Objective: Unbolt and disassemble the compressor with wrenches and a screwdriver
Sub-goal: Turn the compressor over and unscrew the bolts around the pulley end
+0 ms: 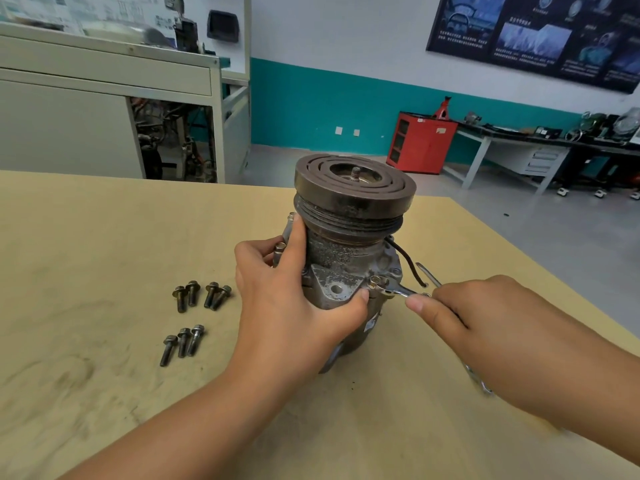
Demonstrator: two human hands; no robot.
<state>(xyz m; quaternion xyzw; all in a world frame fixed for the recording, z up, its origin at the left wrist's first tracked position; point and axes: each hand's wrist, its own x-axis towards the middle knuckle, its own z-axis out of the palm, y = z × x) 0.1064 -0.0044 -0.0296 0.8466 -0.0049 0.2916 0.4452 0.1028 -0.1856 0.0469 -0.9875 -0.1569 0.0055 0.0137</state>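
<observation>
A grimy grey compressor [346, 251] stands upright on the tan table [104, 237], its dark pulley on top. My left hand [294, 296] grips the compressor body from the left, thumb across its front flange. My right hand [460, 306] holds a silver wrench [398, 291] whose ring end sits on a bolt [375, 281] at the housing's right front. The wrench's other end pokes out under my right forearm. Several loose bolts [194, 313] lie in two groups on the table, left of the compressor.
A black wire [408, 261] hangs from the compressor's right side, and a second thin metal tool [429, 275] lies behind the wrench. The table's far edge runs just behind the compressor. Beyond it stand a grey cabinet [104, 98], a red cabinet [420, 142] and a workbench [540, 143].
</observation>
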